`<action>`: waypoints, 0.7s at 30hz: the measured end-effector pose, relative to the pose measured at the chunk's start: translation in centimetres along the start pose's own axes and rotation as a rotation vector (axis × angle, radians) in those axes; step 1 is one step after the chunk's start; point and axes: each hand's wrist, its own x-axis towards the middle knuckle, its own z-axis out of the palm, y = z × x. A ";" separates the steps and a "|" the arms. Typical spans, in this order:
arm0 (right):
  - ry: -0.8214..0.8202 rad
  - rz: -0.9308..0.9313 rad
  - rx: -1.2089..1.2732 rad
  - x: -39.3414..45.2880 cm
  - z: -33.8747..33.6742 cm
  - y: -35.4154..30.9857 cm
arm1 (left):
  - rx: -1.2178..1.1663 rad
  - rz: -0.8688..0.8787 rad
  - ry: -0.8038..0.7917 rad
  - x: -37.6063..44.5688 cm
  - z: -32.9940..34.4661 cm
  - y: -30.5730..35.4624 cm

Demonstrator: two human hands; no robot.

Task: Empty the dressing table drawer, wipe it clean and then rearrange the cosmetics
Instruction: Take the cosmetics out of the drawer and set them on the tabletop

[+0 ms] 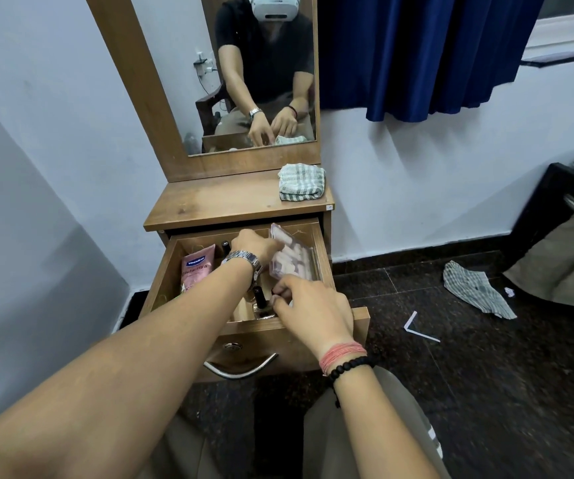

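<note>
Open drawer point(325, 257), left hand point(254, 245) gripping clear makeup box point(290, 259), right hand point(313, 312) pinching something small and hidden, pink tube point(197, 266), dark bottle point(260, 299), striped cloth point(302, 182) on tabletop point(216, 202).

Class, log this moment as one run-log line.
stage: emptying drawer | left hand: holds palette | right hand: pinching small item, unclear | cloth: on tabletop, unused
</note>
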 end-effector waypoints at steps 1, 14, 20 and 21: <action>0.004 0.000 -0.003 0.0 0.0 0.0 | -0.030 -0.001 0.000 0.0 -0.3 -0.2; -0.027 0.019 -0.054 -0.5 -0.4 -0.5 | -0.329 0.039 -0.084 -0.7 -8.8 -1.2; -0.020 0.015 -0.094 -0.6 -0.4 -0.5 | -0.450 0.070 0.006 0.4 -13.7 -1.4; -0.020 0.014 -0.102 -0.5 -0.4 -0.6 | -0.469 0.076 0.033 0.8 -14.5 -1.4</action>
